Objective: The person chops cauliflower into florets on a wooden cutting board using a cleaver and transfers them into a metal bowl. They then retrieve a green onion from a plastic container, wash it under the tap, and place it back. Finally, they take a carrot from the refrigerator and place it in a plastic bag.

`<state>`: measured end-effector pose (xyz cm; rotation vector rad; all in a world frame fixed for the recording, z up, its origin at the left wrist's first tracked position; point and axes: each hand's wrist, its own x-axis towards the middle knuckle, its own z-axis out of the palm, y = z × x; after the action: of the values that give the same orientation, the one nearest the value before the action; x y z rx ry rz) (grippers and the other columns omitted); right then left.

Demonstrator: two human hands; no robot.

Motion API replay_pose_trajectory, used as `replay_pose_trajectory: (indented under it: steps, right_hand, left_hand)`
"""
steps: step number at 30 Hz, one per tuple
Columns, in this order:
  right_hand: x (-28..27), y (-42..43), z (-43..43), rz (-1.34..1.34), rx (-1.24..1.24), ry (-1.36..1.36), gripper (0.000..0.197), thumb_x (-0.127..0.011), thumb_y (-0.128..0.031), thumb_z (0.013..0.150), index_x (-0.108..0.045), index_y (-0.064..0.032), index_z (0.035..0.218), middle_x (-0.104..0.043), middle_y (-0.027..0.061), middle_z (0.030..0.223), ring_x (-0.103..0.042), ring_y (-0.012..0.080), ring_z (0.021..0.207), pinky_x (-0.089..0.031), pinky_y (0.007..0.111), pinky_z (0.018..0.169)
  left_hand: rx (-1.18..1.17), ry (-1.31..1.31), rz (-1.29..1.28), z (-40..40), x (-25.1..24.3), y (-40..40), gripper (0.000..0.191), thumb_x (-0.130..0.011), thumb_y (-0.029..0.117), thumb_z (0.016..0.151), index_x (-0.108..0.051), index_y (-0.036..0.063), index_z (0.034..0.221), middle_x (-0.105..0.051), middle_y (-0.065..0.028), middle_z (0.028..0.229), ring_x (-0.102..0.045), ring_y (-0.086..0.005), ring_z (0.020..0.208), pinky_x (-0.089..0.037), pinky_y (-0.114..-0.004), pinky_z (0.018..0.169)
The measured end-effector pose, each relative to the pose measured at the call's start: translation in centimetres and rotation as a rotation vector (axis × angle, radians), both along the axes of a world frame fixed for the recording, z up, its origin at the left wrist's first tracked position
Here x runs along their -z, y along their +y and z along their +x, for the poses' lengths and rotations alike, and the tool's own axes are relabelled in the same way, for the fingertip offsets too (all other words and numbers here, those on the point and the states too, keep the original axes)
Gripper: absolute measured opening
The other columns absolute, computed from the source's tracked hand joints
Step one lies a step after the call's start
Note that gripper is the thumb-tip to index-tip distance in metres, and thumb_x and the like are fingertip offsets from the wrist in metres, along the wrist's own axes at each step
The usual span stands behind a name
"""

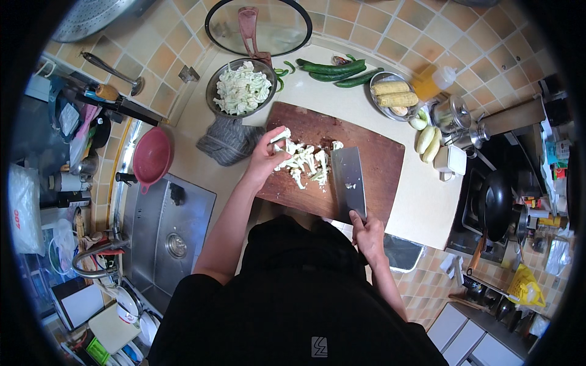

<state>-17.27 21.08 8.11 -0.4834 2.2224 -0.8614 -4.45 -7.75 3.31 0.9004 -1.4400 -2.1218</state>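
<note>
My left hand (264, 158) pinches a cauliflower floret (283, 135) above the left part of a dark wooden cutting board (375, 160). Cut cauliflower pieces (309, 160) lie in a loose heap beside it, with small crumbs around them. In my right hand (368, 233) is the handle of a broad cleaver (350, 183), whose blade lies over the board just right of the heap. White bits stick to the blade's face. Behind the board, a metal bowl (209, 94) holds a mound of cauliflower florets (242, 89).
A grey cloth (231, 142) lies left of the board, by the sink (197, 228) and a pink colander (152, 153). Cucumbers (332, 67), a plate of corn (394, 94) and an oil bottle (432, 83) line the back. A black wok (496, 206) sits on the stove at right.
</note>
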Motion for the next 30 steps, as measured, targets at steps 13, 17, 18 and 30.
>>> replay_pose_trajectory:
  steps: [13, 17, 18, 30]
  right_hand:
    - [0.8, 0.2, 0.9, -0.038, -0.194, 0.049, 0.027, -0.064, -0.031, 0.097, -0.07, -0.0045, 0.098, -0.061, 0.0131, 0.051, -0.065, 0.0246, 0.046, -0.052, 0.038, 0.053]
    - [0.8, -0.1, 1.5, -0.054, -0.354, 0.208, 0.024, -0.064, -0.03, 0.095, -0.067, -0.0064, 0.099, -0.062, 0.0173, 0.059, -0.064, 0.0355, 0.054, -0.051, 0.044, 0.053]
    - [0.7, -0.2, 1.6, -0.054, -0.361, 0.207, 0.024, -0.064, -0.03, 0.095, -0.067, -0.0064, 0.099, -0.062, 0.0173, 0.059, -0.064, 0.0355, 0.054, -0.051, 0.044, 0.053]
    - [-0.2, -1.1, 2.3, -0.087, -0.534, 0.352, 0.023, -0.066, -0.03, 0.094, -0.064, -0.0068, 0.092, -0.061, 0.0177, 0.059, -0.063, 0.0375, 0.055, -0.05, 0.047, 0.053]
  left_hand:
    - [0.302, -0.389, -1.081, 4.3, -0.7, 2.7, 0.054, -0.053, -0.012, 0.084, -0.053, 0.0054, 0.135, -0.048, -0.0126, 0.142, -0.058, -0.0337, 0.121, -0.05, -0.039, 0.1]
    - [0.526, -0.367, -1.353, 6.4, -0.5, 5.0, 0.059, -0.055, -0.009, 0.079, -0.056, 0.0092, 0.134, -0.048, -0.0097, 0.145, -0.057, -0.0322, 0.121, -0.049, -0.043, 0.097]
    - [0.522, -0.331, -1.397, 6.6, -0.3, 5.4, 0.059, -0.056, -0.005, 0.08, -0.056, 0.011, 0.136, -0.047, -0.0094, 0.148, -0.054, -0.0299, 0.126, -0.047, -0.041, 0.098]
    - [0.1, -0.498, -1.27, 9.1, 1.9, 7.0, 0.045, -0.071, 0.012, 0.084, -0.062, 0.0124, 0.128, -0.055, -0.011, 0.13, -0.054, -0.0323, 0.12, -0.044, -0.043, 0.1]
